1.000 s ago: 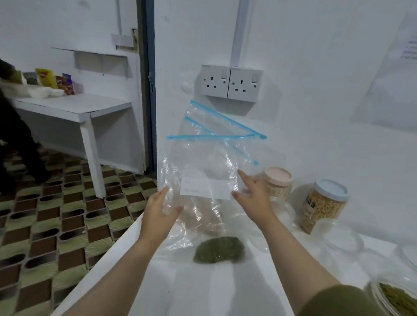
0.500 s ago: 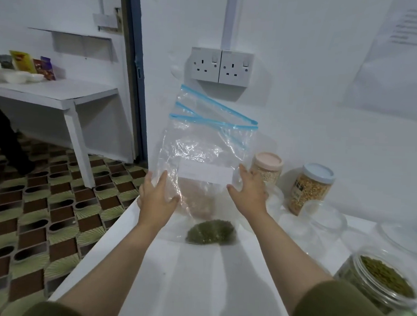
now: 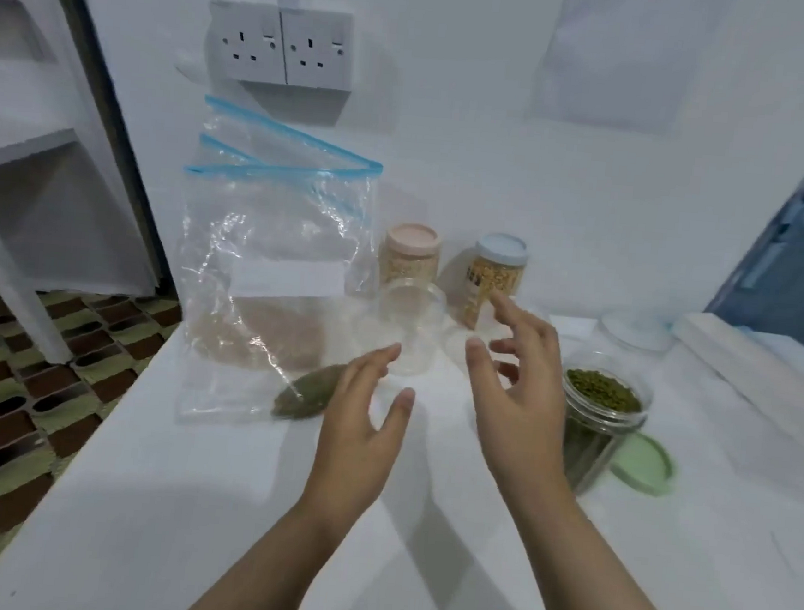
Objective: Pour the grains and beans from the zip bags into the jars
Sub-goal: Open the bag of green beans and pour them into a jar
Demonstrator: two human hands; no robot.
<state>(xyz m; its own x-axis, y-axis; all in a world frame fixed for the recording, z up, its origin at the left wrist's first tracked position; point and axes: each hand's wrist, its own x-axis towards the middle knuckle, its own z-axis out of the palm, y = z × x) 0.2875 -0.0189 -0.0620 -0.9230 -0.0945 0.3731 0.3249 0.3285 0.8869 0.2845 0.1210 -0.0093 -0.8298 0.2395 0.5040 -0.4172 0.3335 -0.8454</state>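
Head view shows two bare hands over a white table [image 3: 182, 504]. Left hand [image 3: 357, 426] has its fingers spread wide and holds nothing. Right hand [image 3: 514, 386] is spread wide too and holds nothing. Zip bags [image 3: 276, 227] lean on the wall at the back left, with brown grains at the bottom. One flat bag [image 3: 239, 398] lies in front with green beans in its corner, near the left hand. An empty jar [image 3: 410, 329] stands just past the fingers. Two full jars with lids, pink [image 3: 411, 257] and blue [image 3: 496, 276], stand behind it. An open jar of green beans [image 3: 597, 426] stands right of the right hand, beside a green lid [image 3: 647, 463].
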